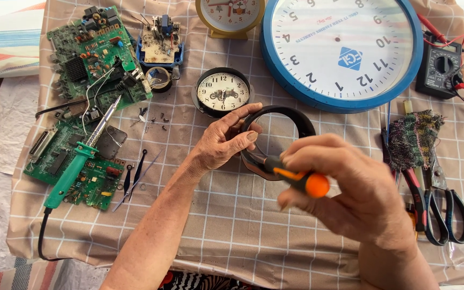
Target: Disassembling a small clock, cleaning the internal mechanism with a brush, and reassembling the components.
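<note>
Left hand (222,142) grips the black ring (296,119) below the dial (222,92), steadying it for the screwdriver (295,180) clasped in the right hand (350,188).

Big blue wall clock (342,51) up top, black multimeter (440,67) beside it; green circuit boards (84,107), green soldering iron (79,158) at left; scissors (447,209) at right.

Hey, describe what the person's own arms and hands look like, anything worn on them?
Both forearms are bare as far as the frame shows, with no sleeves in view. The left hand and the right hand wear no gloves, and no rings, watch or bracelets are visible. The fingernails are short and unpainted.
</note>
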